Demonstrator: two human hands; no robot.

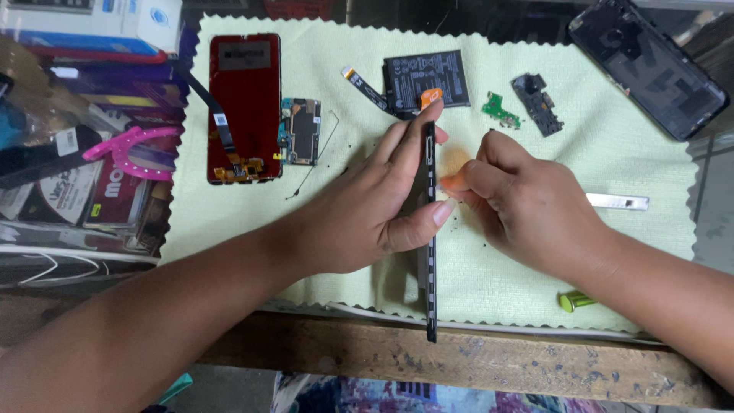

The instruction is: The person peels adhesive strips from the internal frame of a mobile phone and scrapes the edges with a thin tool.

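phone frame (430, 229) stands on edge at centre frame, clamped in the left hand (367, 206) fingers; right hand (520, 203) fingers pinch closed at its side. screen (245, 107), battery (427, 78) and small boards (501, 111) already lie out on the cloth (535, 268); stripping looks well advanced

You are holding a thin black phone frame (430, 229) on edge, upright above the pale green cloth (535, 252), its length running from far to near and past the near table (489, 359) edge; small slots show along its side.
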